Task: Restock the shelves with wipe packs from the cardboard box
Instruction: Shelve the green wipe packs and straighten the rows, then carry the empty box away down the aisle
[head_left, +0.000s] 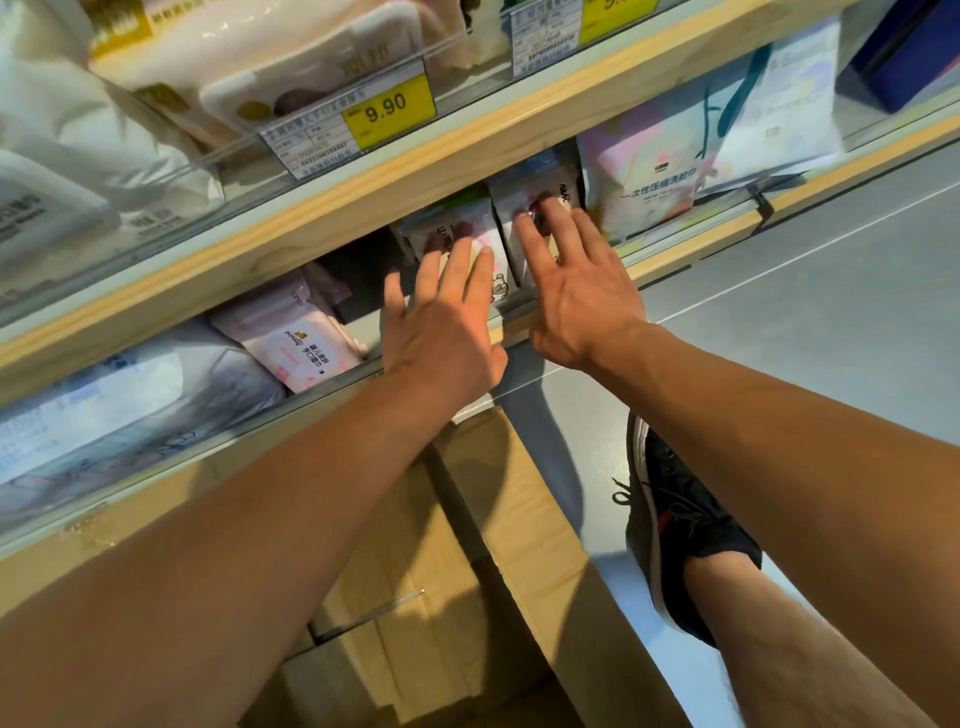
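Mid-restock: left hand (447, 317) and right hand (576, 280), fingers spread flat, press two upright wipe packs (457, 228) into the middle shelf (691, 249); gap at 10 o'clock of them probably needs filling; cardboard box (467, 571) at 6 o'clock, contents unseen.

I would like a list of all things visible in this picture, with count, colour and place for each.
wipe packs: two, white-pink, upright on middle shelf, under the hands
lying pack: one, pink, left on the same shelf
tall pack: one, pastel, right of the wipe packs
price tag: one, yellow, upper shelf edge
cardboard box: one, brown, on the floor below
shoe: one, black, on grey floor
left hand: flat on left wipe pack
right hand: flat on right wipe pack
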